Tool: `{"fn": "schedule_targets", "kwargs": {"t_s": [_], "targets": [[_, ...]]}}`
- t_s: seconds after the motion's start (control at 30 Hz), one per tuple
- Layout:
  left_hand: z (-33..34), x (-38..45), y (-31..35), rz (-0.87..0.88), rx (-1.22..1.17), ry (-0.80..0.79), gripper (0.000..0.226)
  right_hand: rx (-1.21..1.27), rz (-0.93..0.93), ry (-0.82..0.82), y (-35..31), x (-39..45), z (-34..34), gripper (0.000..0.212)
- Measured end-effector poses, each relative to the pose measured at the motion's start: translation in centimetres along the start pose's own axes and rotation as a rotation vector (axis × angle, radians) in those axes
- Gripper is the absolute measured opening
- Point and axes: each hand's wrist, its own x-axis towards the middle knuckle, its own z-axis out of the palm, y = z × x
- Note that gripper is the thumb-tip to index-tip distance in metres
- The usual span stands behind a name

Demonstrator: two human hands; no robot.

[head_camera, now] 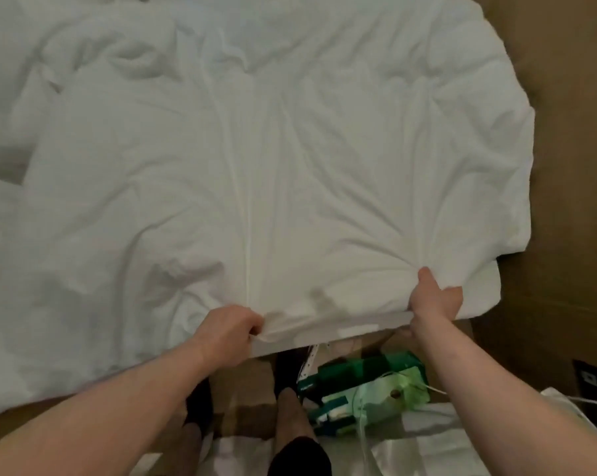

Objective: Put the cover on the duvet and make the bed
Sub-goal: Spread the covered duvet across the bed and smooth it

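Observation:
A white duvet in its cover (256, 166) lies spread over the bed, wrinkled, with a long crease running down its middle. My left hand (230, 329) grips the near edge of the cover, fingers curled into a bunched fold. My right hand (432, 298) holds the same edge further right, thumb on top of the fabric and fingers tucked under it. The stretch of edge between both hands is pulled fairly straight. The duvet's right corner (479, 290) hangs past my right hand.
Brown floor (558, 235) runs along the right side of the bed. A green and white box (365, 389) with a thin cable sits on the floor by my feet (290, 417). White fabric (438, 444) lies at the bottom right.

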Motion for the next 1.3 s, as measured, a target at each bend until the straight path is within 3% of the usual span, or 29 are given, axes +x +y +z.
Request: {"fn": "schedule_targets", "kwargs": {"t_s": [0.17, 0.3, 0.4, 0.5, 0.67, 0.77, 0.9, 1.0, 1.07, 1.13, 1.2, 1.3], "targets": [[0.5, -8.3, 0.4, -0.079, 0.060, -0.342, 0.020, -0.335, 0.244, 0.015, 6.9, -5.6, -6.7, 0.059], [2.9, -11.9, -0.2, -0.025, 0.124, -0.485, 0.026, -0.457, 0.473, -0.020, 10.4, -8.8, -10.6, 0.064], [0.9, -11.9, -0.5, 0.025, 0.133, -0.513, 0.038, -0.448, 0.587, -0.130, 9.2, -8.4, -10.6, 0.053], [-5.0, -8.4, -0.6, 0.001, 0.000, -0.310, 0.044, -0.617, 0.352, -0.130, 5.5, -6.6, -8.6, 0.083], [-19.4, 2.0, -2.4, -0.089, -0.137, 0.280, 0.042, -0.662, -0.258, -0.248, -7.2, -2.1, -0.1, 0.076], [-26.4, 7.4, -3.6, -0.196, -0.162, 0.486, 0.056, -0.663, -0.557, -0.275, -14.2, 0.7, 6.6, 0.080], [-30.4, 12.7, -5.1, -0.298, -0.060, 0.493, 0.079, -0.769, -0.767, -0.260, -20.2, 3.6, 14.5, 0.093], [-30.9, 15.0, -7.8, -0.428, 0.029, 0.397, 0.115, -0.867, -0.763, -0.314, -21.5, 5.6, 17.9, 0.105], [-30.2, 15.2, -9.8, -0.541, -0.004, 0.290, 0.127, -0.907, -0.716, -0.381, -20.7, 6.9, 18.6, 0.109], [-28.4, 15.0, -11.8, -0.570, 0.139, 0.199, 0.114, -1.008, -0.671, -0.394, -18.9, 8.3, 18.2, 0.101], [-26.2, 14.6, -13.1, -0.529, 0.299, 0.151, 0.068, -1.135, -0.657, -0.385, -17.5, 9.6, 17.4, 0.077], [-25.1, 13.2, -13.4, -0.474, 0.174, 0.332, 0.030, -1.026, -0.781, -0.283, -18.1, 9.1, 16.5, 0.021]]}}
